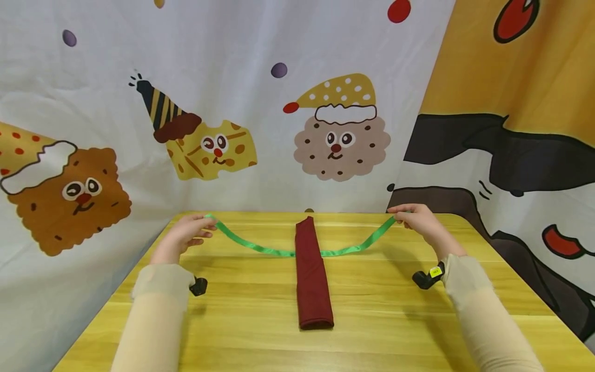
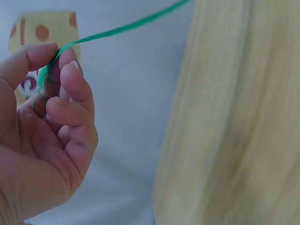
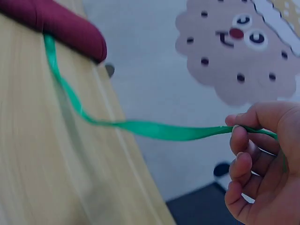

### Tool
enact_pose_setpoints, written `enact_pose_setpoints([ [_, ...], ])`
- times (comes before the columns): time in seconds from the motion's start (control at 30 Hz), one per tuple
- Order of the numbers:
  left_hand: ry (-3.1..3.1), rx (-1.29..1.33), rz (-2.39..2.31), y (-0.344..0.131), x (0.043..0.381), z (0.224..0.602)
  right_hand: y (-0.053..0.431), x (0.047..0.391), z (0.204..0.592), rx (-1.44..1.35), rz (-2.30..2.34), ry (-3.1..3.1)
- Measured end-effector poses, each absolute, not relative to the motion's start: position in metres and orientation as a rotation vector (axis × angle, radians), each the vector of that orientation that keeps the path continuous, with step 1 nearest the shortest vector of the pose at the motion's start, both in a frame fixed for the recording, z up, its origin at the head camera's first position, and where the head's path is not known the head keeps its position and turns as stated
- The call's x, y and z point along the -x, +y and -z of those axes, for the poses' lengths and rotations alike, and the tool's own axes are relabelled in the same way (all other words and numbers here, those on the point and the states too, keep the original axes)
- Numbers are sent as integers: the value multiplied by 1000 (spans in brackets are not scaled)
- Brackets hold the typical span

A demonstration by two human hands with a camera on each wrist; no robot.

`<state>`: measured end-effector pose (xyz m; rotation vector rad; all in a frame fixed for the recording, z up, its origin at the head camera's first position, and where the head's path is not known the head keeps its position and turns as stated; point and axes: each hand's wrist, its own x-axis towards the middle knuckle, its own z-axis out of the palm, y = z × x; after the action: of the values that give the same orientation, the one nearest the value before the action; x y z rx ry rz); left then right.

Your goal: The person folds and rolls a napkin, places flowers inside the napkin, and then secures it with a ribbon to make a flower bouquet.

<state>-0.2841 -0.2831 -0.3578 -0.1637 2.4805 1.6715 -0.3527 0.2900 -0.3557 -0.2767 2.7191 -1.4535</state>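
Note:
A green ribbon (image 1: 260, 249) sags between the two hands, its middle passing under a folded dark red cloth (image 1: 312, 279). The left hand (image 1: 189, 232) pinches one end between thumb and index finger, raised over the table's left side. In the left wrist view, the ribbon (image 2: 126, 29) runs from those fingertips up to the right. The right hand (image 1: 420, 222) pinches the other end above the table's far right. In the right wrist view, the ribbon (image 3: 164, 131) stretches from the pinch to the cloth (image 3: 70, 26). The cloth lies lengthwise, narrow end away; the ribbon beneath it is hidden.
The wooden table (image 1: 251, 325) ends at a hanging printed curtain (image 1: 269, 181) with cartoon biscuits and cheese. The curtain also runs along the left and right sides. A black wrist camera (image 1: 199, 287) sits at the left cuff, another wrist camera (image 1: 427, 277) at the right.

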Motion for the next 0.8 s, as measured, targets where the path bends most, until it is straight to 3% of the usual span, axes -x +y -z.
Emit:
enact_pose_setpoints([
  [0.2,2483,63,-1674,-255,292,356,260,355,355,339,1517,2664],
  [0.8,2385,-39,-1690,-175,313,403,168,356,408,392,1554,2482],
])
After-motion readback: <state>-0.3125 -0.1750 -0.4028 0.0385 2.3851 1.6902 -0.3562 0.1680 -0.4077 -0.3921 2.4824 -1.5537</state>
